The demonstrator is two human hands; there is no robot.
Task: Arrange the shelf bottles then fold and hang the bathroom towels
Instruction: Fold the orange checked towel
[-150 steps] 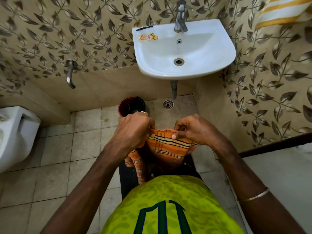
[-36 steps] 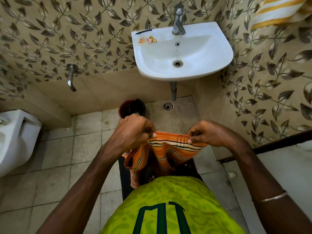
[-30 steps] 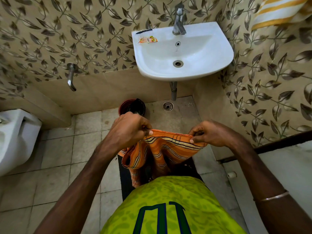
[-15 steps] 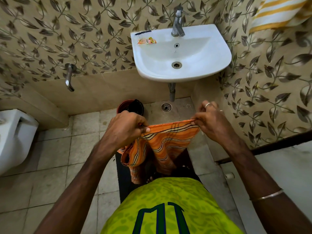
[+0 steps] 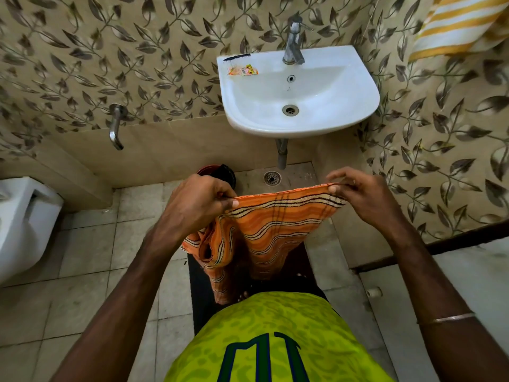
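An orange towel (image 5: 271,227) with black and cream stripes hangs in front of me, its top edge stretched between both hands. My left hand (image 5: 197,204) grips the left end, with bunched folds of cloth hanging below it. My right hand (image 5: 358,193) pinches the right corner between thumb and fingertips. The towel's lower part drops toward my green shirt and hides my feet. A yellow and white striped towel (image 5: 457,22) hangs on the wall at the top right. No shelf or bottles are in view.
A white sink (image 5: 355,86) with a tap (image 5: 293,41) and a small sachet (image 5: 242,70) juts from the wall ahead. A red bucket (image 5: 205,170) sits below it, beside a floor drain (image 5: 272,178). A wall spout (image 5: 115,128) and a toilet (image 5: 22,224) stand left.
My right hand has slid rightward along the towel's top edge, pulling it out wider and tauter. The left hand has kept its grip and hardly moved.
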